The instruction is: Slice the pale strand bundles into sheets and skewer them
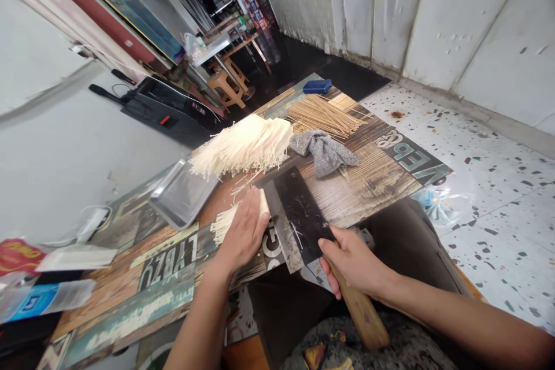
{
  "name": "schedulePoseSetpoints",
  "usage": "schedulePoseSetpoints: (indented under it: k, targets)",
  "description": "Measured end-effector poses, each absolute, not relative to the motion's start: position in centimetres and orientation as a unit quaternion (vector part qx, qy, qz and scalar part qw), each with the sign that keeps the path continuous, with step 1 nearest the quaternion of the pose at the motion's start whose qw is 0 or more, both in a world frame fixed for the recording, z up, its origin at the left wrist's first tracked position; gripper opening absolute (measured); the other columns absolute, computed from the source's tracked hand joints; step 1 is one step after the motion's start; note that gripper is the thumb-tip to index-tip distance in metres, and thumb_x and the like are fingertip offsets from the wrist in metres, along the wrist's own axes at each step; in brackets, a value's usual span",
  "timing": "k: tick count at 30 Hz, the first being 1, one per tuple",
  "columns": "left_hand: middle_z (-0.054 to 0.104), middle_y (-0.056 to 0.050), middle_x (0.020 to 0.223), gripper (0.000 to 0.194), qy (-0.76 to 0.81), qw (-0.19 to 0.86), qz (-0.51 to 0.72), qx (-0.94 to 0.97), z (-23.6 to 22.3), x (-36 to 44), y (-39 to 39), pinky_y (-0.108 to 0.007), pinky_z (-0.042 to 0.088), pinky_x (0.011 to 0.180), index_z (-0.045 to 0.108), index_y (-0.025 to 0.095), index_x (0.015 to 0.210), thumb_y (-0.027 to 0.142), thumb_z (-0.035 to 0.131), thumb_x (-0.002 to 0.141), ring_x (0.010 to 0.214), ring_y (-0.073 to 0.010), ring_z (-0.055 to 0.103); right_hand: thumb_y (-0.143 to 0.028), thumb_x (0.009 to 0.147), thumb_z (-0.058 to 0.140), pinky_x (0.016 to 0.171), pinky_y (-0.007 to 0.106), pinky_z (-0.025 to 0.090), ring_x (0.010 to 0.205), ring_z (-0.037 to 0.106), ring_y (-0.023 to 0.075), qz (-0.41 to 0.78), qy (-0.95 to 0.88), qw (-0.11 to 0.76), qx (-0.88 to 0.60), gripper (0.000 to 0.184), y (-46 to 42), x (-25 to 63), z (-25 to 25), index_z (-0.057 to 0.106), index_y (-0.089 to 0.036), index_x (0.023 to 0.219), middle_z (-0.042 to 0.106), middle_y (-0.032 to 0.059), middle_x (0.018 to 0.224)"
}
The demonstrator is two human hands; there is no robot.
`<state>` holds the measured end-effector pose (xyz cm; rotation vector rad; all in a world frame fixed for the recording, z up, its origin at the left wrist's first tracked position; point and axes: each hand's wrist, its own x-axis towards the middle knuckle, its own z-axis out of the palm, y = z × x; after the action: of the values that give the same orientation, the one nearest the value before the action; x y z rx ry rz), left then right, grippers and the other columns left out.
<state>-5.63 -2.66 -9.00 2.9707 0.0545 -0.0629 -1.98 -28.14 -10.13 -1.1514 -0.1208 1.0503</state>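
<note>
My right hand [353, 263] is closed round the wooden handle of a large dark cleaver [295, 214], whose blade lies on the printed board [381, 176]. My left hand [243, 231] rests palm down, fingers together, on a pale block [263, 202] that is cut into thin strips at its left end [222, 224]. The cleaver's edge sits right against the block's right end. A big heap of pale cut strips [245, 147] lies just beyond the hands.
A metal tray [180, 196] sits left of the heap. A grey cloth [325, 150], a bundle of thin sticks [321, 115] and a blue box [316, 87] lie farther back. Speckled floor [498, 185] spreads to the right; packets lie at the left edge.
</note>
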Motion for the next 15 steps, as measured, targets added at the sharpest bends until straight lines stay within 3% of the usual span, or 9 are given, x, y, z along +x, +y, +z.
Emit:
schedulePoseSetpoints:
  k: [15]
  targets:
    - [0.014,-0.012,0.157,0.062,0.014,0.071,-0.009,0.997,-9.04,-5.51,-2.9,-0.047,0.017,0.117,0.007,0.013,0.151,0.042,0.022,0.098,0.145,-0.0222,0.009,-0.025,0.089,0.04,0.027,0.019,0.039,0.028,0.042,0.0077,0.493,-0.06,0.681,-0.538,0.017,-27.87,-1.71,-9.62,0.037,-0.021,0.073,0.046,-0.0102,0.046]
